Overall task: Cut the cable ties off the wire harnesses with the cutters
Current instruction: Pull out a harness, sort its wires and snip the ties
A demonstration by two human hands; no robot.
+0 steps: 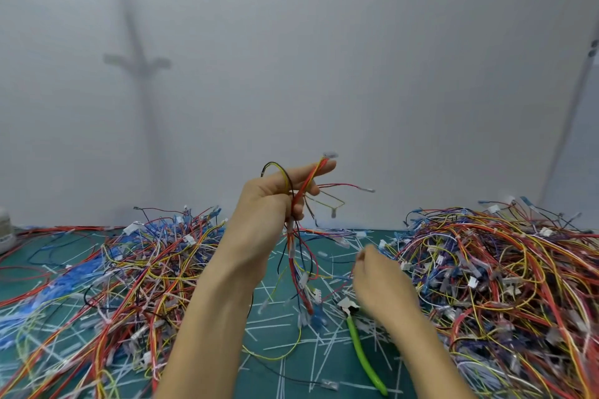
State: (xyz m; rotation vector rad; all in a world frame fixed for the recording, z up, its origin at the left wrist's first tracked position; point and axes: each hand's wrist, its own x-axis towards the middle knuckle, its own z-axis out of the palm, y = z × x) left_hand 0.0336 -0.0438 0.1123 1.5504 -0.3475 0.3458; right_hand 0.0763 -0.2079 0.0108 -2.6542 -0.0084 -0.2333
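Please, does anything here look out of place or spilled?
Yes: cut white cable ties lie strewn over the green mat between the left pile and the right pile of harnesses. The green-handled cutters lie among them, beside the right hand. It looks like work litter; no damage shows.

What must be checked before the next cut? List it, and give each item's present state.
1. Harness in hand: ok. The left hand grips one wire harness, raised above the green mat.
2. Cutters in hand: not ok. The green-handled cutters lie on the mat, just below the right hand.
3. Right hand free to take them: cannot tell. Its fingers are blurred.
4. A tie left on the held harness: cannot tell. The detail is too small and blurred.
5. Cutters easy to find: ok. Their handle shows plainly among the cut ties.
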